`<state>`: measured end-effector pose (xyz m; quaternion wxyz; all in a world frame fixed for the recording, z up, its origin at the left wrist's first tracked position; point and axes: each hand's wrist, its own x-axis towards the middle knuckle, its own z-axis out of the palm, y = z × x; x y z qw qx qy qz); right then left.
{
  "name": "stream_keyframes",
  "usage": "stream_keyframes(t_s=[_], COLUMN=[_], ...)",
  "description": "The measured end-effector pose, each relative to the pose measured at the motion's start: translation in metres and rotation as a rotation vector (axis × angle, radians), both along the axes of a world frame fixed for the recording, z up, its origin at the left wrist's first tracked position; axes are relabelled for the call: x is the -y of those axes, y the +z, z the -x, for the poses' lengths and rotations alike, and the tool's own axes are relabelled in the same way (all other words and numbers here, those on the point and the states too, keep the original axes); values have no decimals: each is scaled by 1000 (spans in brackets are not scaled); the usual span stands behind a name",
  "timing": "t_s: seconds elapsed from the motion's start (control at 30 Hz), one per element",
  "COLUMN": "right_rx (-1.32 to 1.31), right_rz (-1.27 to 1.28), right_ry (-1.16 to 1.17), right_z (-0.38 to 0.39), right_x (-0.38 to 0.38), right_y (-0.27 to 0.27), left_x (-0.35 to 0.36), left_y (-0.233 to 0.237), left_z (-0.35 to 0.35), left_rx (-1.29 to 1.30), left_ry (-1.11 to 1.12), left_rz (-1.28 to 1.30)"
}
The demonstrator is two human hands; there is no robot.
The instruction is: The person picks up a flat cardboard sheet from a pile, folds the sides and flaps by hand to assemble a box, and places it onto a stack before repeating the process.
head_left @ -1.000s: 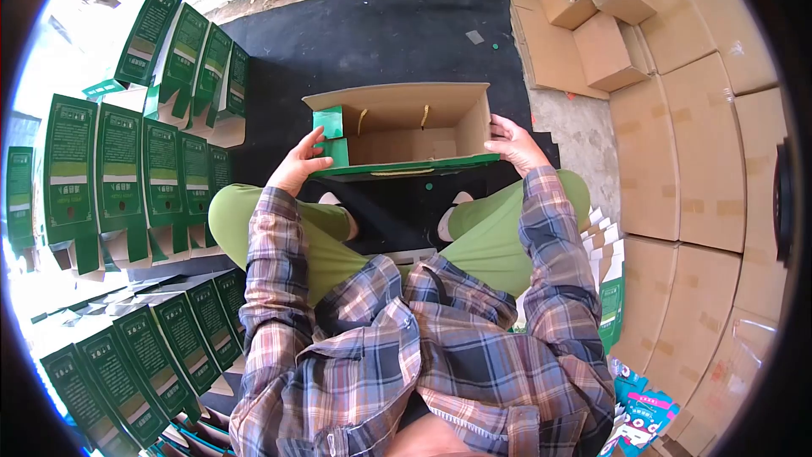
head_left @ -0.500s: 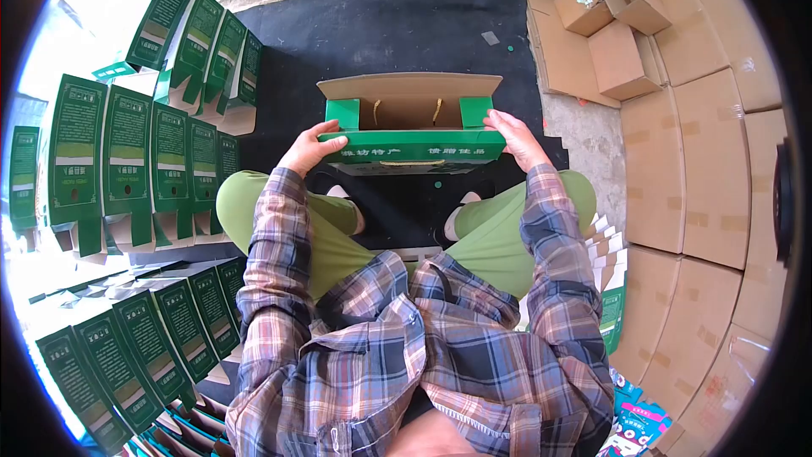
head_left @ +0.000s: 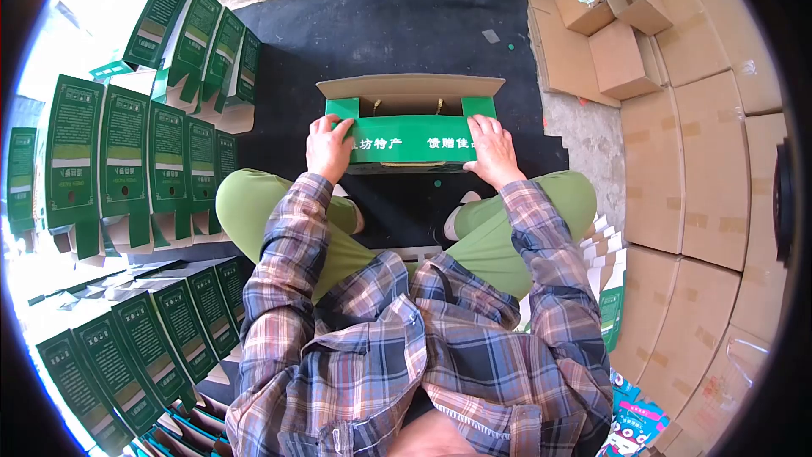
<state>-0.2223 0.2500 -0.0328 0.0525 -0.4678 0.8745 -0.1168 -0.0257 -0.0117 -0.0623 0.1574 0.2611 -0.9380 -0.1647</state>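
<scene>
A green cardboard gift box [head_left: 410, 140] with white lettering sits upright between my knees, its top partly open. My left hand [head_left: 328, 149] grips the left end of its near top flap, thumb and fingers curled over the edge. At the right end my right hand [head_left: 494, 151] holds the same flap, fingertips on top and thumb lower down on the near side. The brown inside of the far flap [head_left: 410, 85] stands raised. Green side tabs [head_left: 478, 107] are folded inward, and yellow cord handles [head_left: 439, 107] show inside the opening. The box's bottom is hidden.
Rows of green boxes [head_left: 127, 152] stand to my left, with more boxes [head_left: 135, 347] nearer me. Stacked brown cartons [head_left: 715, 161] line the right side, and open cartons [head_left: 626, 59] lie at the far right. A black mat [head_left: 381, 25] covers the floor.
Both hands have moved inward from the box's ends onto the near flap. That flap has tilted toward me, so its lettering now faces up more.
</scene>
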Motion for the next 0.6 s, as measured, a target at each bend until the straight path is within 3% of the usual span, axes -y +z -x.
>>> stream_keyframes(t_s=[0.1, 0.47, 0.53, 0.6], right_rx=[-4, 35, -64, 8], right_rz=[-1, 3, -192, -301], right_ry=[18, 111, 80, 23], right_z=[-1, 3, -7, -11], right_x=[2, 2, 6, 11], right_y=[3, -7, -6, -5], left_x=[-20, -10, -13, -11], left_y=[31, 25, 28, 19], left_z=[-1, -1, -4, -6], left_rx=[103, 192, 228, 229], left_ry=[-187, -274, -292, -316], left_rz=[45, 101, 167, 211])
